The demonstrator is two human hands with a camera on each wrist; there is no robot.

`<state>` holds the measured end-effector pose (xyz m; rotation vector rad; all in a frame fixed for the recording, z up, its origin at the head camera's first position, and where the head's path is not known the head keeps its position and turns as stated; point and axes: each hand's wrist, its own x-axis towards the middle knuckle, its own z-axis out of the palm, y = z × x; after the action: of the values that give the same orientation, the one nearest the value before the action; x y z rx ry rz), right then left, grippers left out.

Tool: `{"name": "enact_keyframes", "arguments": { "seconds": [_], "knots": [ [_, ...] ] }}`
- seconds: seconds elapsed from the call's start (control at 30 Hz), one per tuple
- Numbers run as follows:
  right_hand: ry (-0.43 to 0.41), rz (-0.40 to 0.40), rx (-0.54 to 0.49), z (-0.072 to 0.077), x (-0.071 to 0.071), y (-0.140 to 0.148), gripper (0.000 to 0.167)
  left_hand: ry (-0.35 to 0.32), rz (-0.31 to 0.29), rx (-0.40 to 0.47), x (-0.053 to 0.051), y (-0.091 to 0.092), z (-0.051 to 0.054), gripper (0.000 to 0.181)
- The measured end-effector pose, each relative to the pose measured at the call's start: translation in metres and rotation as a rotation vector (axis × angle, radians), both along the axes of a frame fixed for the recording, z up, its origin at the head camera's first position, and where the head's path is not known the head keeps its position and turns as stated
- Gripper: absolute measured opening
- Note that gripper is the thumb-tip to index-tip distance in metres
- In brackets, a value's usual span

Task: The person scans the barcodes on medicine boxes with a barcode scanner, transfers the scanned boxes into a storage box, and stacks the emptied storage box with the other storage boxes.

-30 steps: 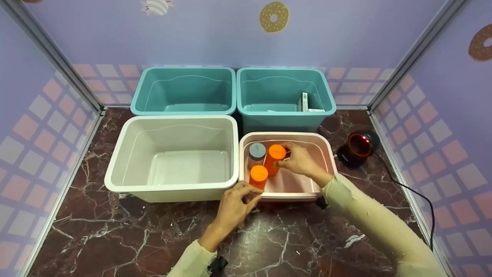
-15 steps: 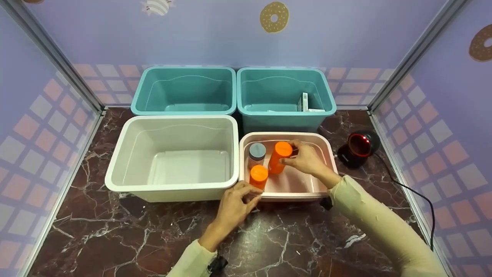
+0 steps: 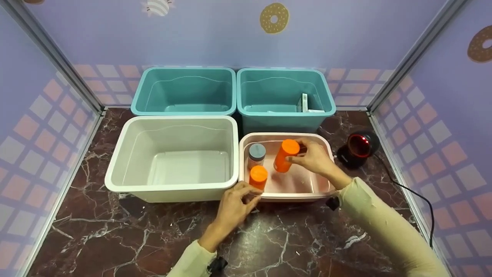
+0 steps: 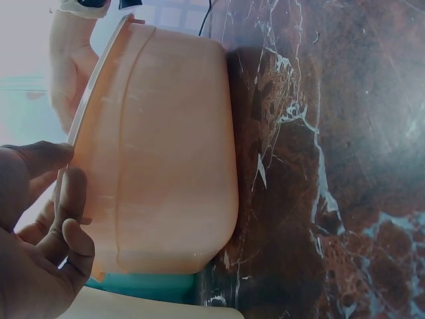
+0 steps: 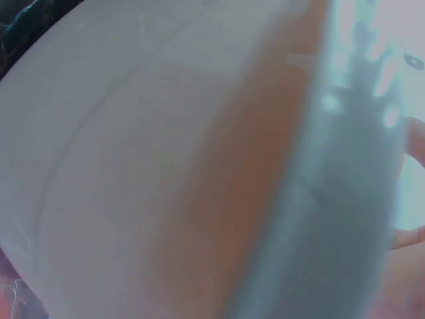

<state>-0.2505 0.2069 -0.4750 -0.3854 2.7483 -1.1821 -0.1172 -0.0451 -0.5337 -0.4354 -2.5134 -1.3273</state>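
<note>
My right hand [image 3: 316,158] pinches an orange bottle [image 3: 283,163] with an orange lid, holding it slightly tilted inside the pink bin [image 3: 300,184]. A second orange-lidded bottle [image 3: 258,177] stands at the bin's near left corner. Behind that is a jar with a grey lid [image 3: 257,151]. At the bin's near left edge, my left hand [image 3: 234,202] grips the rim; the left wrist view shows thumb and fingers on either side of the pink bin's wall [image 4: 172,146]. Blurred surfaces fill most of the right wrist view, with part of my right hand [image 5: 406,269] at its right edge.
Left of the pink bin stands a larger white bin [image 3: 173,187]. Two teal bins stand behind, the left one [image 3: 184,90] and the right one [image 3: 282,122], which holds white boxes [image 3: 303,103]. A black scanner [image 3: 357,150] with a red light and cable sits at right.
My right hand has moved the orange bottle to the right, away from the grey-lidded jar and the other orange-lidded bottle. My left hand has stayed on the rim.
</note>
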Motion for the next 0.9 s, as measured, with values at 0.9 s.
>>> {"name": "enact_keyframes", "arguments": {
  "seconds": [0.9],
  "knots": [
    [0.001, -0.130, -0.076, 0.033, -0.008, 0.033, 0.060, 0.003, -0.005, 0.000, 0.000, -0.001, 0.001, 0.011]
  ]
}}
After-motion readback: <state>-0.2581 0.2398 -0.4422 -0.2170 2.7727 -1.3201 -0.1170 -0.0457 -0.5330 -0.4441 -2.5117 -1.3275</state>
